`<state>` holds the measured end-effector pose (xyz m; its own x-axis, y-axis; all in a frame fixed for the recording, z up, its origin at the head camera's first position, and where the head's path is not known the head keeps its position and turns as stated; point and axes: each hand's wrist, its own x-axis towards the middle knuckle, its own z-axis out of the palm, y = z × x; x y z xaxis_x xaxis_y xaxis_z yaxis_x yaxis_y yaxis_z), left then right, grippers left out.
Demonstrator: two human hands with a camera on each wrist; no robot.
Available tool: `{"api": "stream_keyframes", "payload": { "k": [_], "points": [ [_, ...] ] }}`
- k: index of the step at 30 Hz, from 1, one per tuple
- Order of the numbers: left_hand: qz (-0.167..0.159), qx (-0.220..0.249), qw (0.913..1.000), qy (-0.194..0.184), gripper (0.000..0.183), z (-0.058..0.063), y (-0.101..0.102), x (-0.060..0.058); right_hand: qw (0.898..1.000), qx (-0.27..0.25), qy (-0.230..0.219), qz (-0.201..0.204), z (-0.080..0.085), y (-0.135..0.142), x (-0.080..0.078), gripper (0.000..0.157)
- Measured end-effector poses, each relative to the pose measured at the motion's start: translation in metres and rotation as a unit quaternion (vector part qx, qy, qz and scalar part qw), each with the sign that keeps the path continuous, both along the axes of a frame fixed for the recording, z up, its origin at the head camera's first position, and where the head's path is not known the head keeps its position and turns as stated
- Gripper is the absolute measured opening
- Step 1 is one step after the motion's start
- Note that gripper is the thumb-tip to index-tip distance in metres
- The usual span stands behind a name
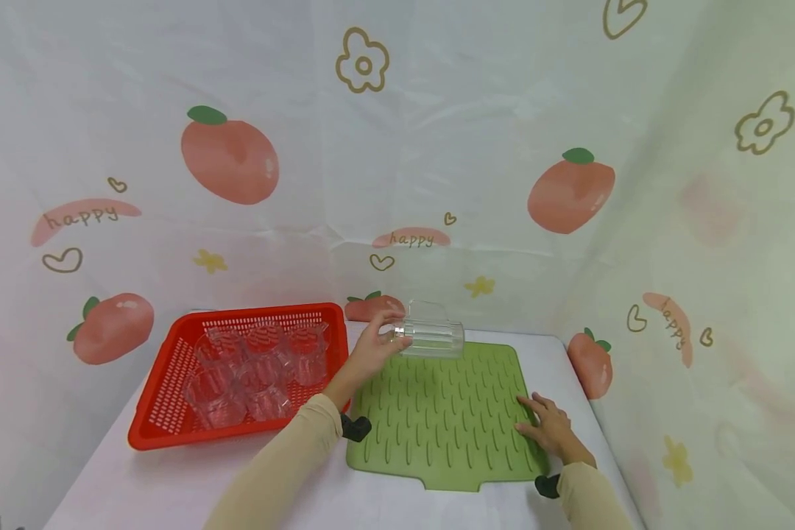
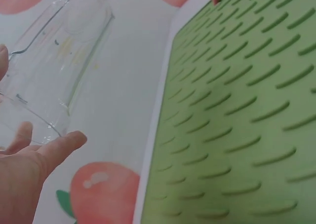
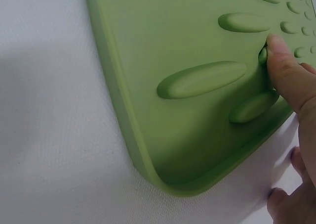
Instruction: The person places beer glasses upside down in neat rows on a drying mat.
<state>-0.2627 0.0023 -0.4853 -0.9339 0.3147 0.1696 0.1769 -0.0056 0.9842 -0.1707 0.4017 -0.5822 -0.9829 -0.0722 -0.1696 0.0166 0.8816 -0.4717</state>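
Observation:
A clear mug [image 1: 437, 338] lies sideways in my left hand [image 1: 374, 350], over the back edge of the green drying mat [image 1: 437, 412]. Thumb and fingers grip one end of it, and its handle [image 1: 427, 309] points up in the head view. The left wrist view shows the mug's transparent, faceted wall [image 2: 54, 61] beside the fingers. At the mat's right edge rests my right hand [image 1: 551, 427], fingers spread. Its thumb [image 3: 289, 75] touches the ridged top of the mat, while other fingers lie outside the raised rim.
Left of the mat stands a red perforated basket [image 1: 172, 442] with several clear mugs [image 1: 215, 394] inside. A white cloth [image 1: 384, 508] covers the table. Printed curtains [image 1: 437, 147] rise behind and along both sides.

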Motion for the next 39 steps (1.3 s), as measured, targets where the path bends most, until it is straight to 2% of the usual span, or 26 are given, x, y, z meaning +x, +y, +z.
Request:
{"api": "stream_keyframes", "payload": {
  "k": [6, 9, 13, 22, 26, 32, 39],
  "points": [
    [0.007, 0.022, 0.9997, 0.005, 0.053, -0.008, 0.015, 0.000, 1.000, -0.001, -0.002, -0.002, -0.001, -0.003, 0.000, 0.070],
    [0.007, 0.032, 0.9991, 0.029, 0.052, -0.011, 0.021, -0.001, 1.000, -0.003, -0.003, -0.005, -0.001, -0.004, 0.001, 0.070],
    [0.013, 0.019, 0.9988, 0.043, 0.050, -0.014, 0.029, 0.000, 1.000, -0.010, -0.008, -0.010, 0.001, -0.004, 0.002, 0.070],
    [0.000, -0.002, 1.0000, -0.003, 0.051, -0.012, 0.052, 0.001, 1.000, -0.005, -0.003, -0.011, 0.001, -0.001, 0.002, 0.070],
    [-0.002, -0.004, 1.0000, -0.001, 0.050, -0.015, 0.059, 0.001, 1.000, -0.005, -0.006, -0.013, 0.000, 0.001, 0.002, 0.070],
    [0.008, -0.007, 0.9998, 0.015, 0.048, -0.026, 0.069, -0.002, 1.000, -0.005, 0.007, -0.009, 0.000, 0.001, 0.000, 0.069],
    [0.007, -0.035, 0.9994, -0.004, 0.050, -0.031, 0.079, 0.004, 1.000, -0.014, 0.002, -0.012, 0.000, 0.001, 0.000, 0.069]
  ]
}}
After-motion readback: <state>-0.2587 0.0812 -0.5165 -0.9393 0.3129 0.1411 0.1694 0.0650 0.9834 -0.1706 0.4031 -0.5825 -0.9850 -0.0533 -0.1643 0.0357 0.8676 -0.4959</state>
